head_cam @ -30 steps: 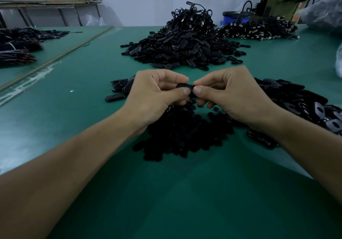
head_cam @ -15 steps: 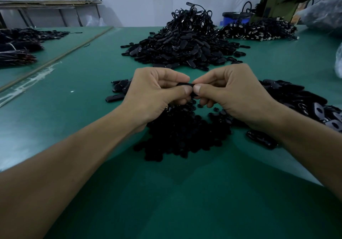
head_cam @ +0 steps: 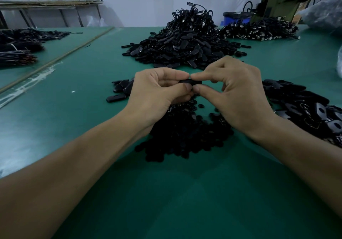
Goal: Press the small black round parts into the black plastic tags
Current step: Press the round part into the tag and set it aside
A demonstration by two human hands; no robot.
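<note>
Black plastic tag (head_cam: 188,81): pinched level between left hand (head_cam: 157,94) and right hand (head_cam: 238,98), thumbs squeezing, directly above the round-parts heap (head_cam: 185,136) for quick refills.

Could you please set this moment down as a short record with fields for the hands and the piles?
left hand: pinches one end of a black tag
right hand: pinches the tag's other end
small round parts: loose pile on the green table, below the hands
tags at right: spread pile
tags at left: a few
far heap: large, black, with cords
</note>
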